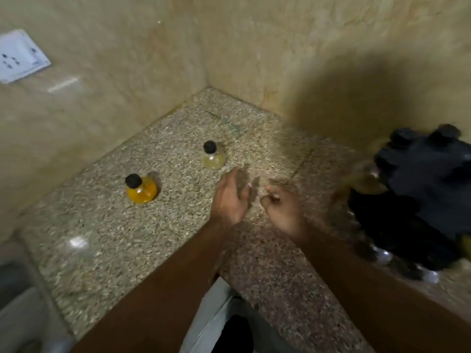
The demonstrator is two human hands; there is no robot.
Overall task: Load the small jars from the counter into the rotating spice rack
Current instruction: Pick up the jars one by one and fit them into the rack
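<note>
Pale jar (214, 155) stands upright on the counter (102, 238) just ahead of the spread, empty left hand (230, 197), the orange jar (141, 188) farther left, while the right hand (280, 207), curled on nothing, lies nearer the rack (420, 200).

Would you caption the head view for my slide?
Left hand, right hand above counter; orange jar, pale jar left; rack right.

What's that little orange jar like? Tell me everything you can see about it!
The orange jar is small, round and see-through, likely glass, filled with yellow-orange stuff. A black cap tops it. It stands upright on the speckled counter, left of a paler jar. Nothing else touches it.
</note>
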